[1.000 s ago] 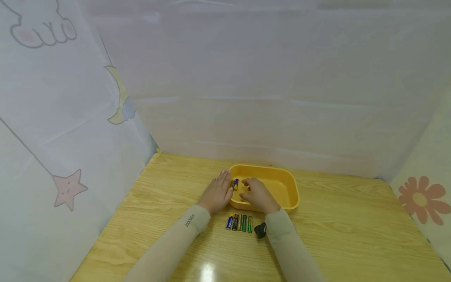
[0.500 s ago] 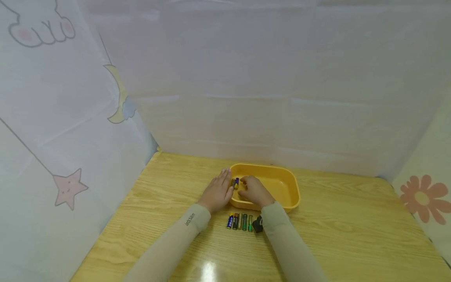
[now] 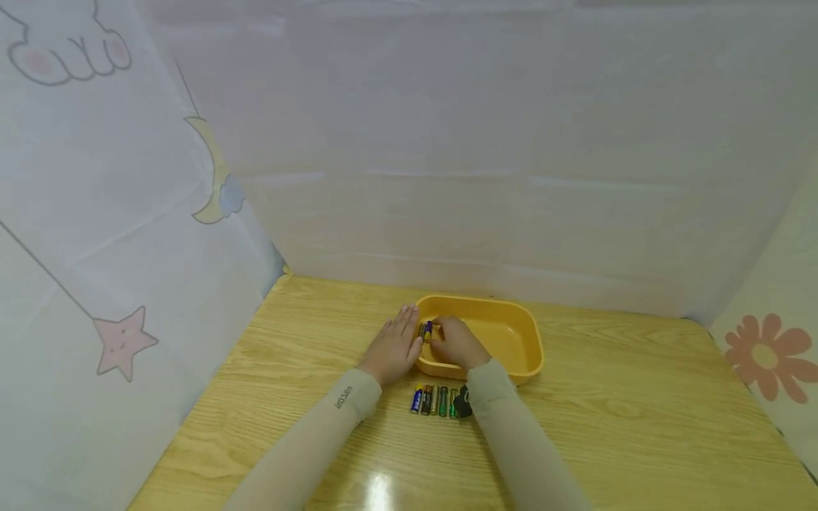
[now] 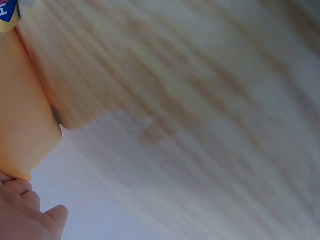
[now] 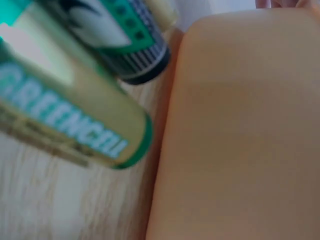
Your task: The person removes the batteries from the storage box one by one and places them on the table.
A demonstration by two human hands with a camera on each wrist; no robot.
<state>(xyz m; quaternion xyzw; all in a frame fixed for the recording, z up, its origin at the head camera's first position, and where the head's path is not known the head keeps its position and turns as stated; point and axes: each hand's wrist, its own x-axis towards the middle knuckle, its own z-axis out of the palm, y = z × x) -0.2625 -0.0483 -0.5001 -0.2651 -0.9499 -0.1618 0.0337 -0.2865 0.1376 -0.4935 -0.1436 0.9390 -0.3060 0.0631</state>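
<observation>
A yellow tray (image 3: pixel 492 304) stands on the table. Inside its left end lie two batteries side by side, a purple one (image 3: pixel 428 328) and a darker one (image 3: pixel 422 331). My left hand (image 3: pixel 391 351) rests with straight fingers along the tray's left wall; in the left wrist view its fingers (image 4: pixel 30 200) meet the rim. My right hand (image 3: pixel 461 343) reaches over the front rim into the tray, thumb and forefinger spread right beside the purple battery. In the right wrist view only a bit of its fingers (image 5: pixel 282 3) shows above the tray wall (image 5: pixel 240 125).
In front of the tray several batteries stand in a row, from a blue one (image 3: pixel 417 399) to a green-and-gold one (image 3: pixel 454 403). A black wrist camera (image 3: pixel 463 402) hangs under the right sleeve. Paper walls (image 3: pixel 447 213) enclose the wooden table (image 3: pixel 639 397).
My right hand has moved left inside the tray, bringing its fingertips up to the purple battery. The left hand stays at the tray's left wall.
</observation>
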